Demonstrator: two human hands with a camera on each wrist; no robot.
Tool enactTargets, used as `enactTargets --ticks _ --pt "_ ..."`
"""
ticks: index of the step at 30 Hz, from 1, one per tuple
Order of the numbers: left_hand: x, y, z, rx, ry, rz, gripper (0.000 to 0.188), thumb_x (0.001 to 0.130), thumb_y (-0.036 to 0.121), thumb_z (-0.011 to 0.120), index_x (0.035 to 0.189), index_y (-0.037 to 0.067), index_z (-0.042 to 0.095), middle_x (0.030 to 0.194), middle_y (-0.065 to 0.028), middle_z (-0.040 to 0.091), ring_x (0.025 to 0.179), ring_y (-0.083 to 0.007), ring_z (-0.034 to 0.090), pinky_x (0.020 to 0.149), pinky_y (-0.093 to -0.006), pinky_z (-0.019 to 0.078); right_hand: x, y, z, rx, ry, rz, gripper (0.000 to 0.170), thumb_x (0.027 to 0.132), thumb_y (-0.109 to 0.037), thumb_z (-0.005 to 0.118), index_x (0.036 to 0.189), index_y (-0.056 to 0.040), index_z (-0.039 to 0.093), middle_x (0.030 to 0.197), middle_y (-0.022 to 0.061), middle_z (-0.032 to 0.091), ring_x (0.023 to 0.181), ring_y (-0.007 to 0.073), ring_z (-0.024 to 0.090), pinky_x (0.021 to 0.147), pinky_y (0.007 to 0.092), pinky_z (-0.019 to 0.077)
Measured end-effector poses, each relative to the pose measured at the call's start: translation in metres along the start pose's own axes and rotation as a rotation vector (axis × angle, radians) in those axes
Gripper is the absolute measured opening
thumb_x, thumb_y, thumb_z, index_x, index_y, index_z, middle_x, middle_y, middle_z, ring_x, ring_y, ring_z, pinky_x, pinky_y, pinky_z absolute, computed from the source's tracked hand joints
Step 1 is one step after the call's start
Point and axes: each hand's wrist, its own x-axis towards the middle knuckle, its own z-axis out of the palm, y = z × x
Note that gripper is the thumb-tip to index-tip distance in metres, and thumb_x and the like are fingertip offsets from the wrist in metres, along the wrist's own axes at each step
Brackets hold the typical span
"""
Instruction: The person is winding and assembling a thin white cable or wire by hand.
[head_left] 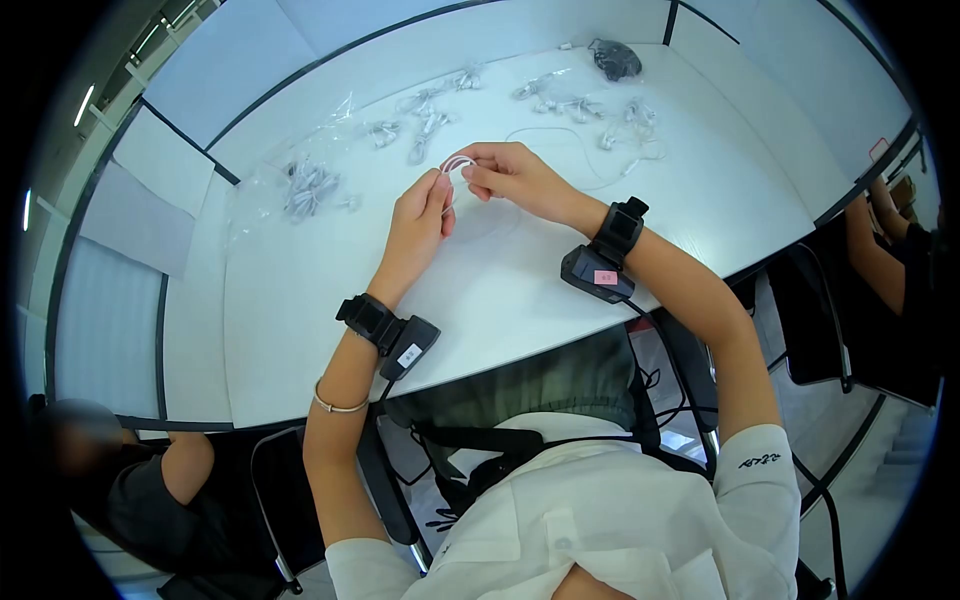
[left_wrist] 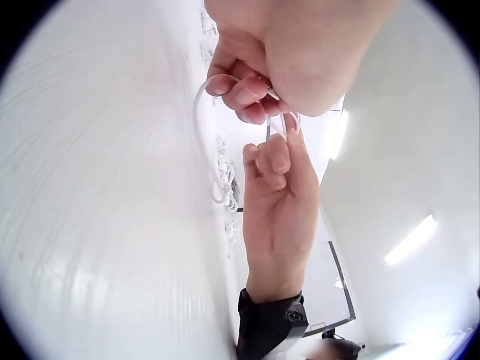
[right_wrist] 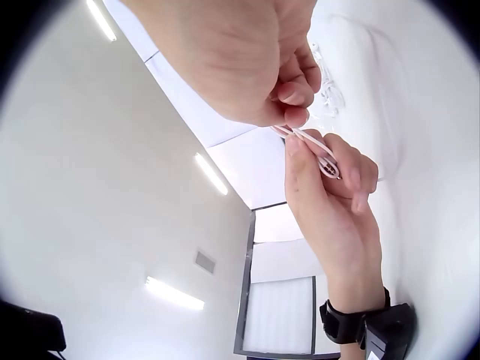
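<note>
Both hands meet above the white table [head_left: 480,300] around a thin white cable [head_left: 458,160], which is bent into small loops. My left hand [head_left: 415,222] pinches the loops between thumb and fingers. A small metal plug end [right_wrist: 329,168] shows beside the left fingers in the right wrist view. My right hand [head_left: 525,185] has thumb and fingers curled together on the upper part of the loops, close to the left fingertips. In the left wrist view a slack length of white cable [left_wrist: 197,124] arcs down beside the hands.
Several tied white cable bundles [head_left: 430,125] lie toward the back. A clear plastic bag with a cable bundle [head_left: 312,190] lies left; a dark bundle [head_left: 615,60] sits at the back right. One loose white cable [head_left: 625,172] curves right of the hands. Partitions [head_left: 600,25] border the table.
</note>
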Motion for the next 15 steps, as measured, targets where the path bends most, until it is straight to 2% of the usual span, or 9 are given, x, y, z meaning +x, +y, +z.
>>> enactTargets --ticks 8,15 --pt "0.0007 -0.0025 -0.0001 0.041 -0.03 -0.023 0.031 0.095 0.027 0.038 0.075 0.006 0.047 0.053 0.0008 0.042 0.044 -0.0057 0.04 0.043 -0.0214 0.0304 -0.0004 -0.0002 -0.0002 -0.013 0.004 0.003 0.029 0.09 -0.016 0.045 0.111 -0.0006 0.057 0.061 -0.0025 0.046 0.06 0.0053 0.04 0.058 0.0201 0.034" --pt "0.0024 0.0002 -0.0051 -0.152 -0.278 -0.108 0.035 0.095 0.033 0.037 0.078 0.005 0.051 0.051 0.0024 0.042 0.041 -0.0043 0.033 0.04 -0.0199 0.026 -0.0001 -0.0005 -0.0049 -0.047 0.032 -0.016 0.027 0.089 -0.017 0.046 0.109 -0.0025 0.058 0.059 -0.0023 0.044 0.059 0.0065 0.039 0.057 0.0211 0.0337"
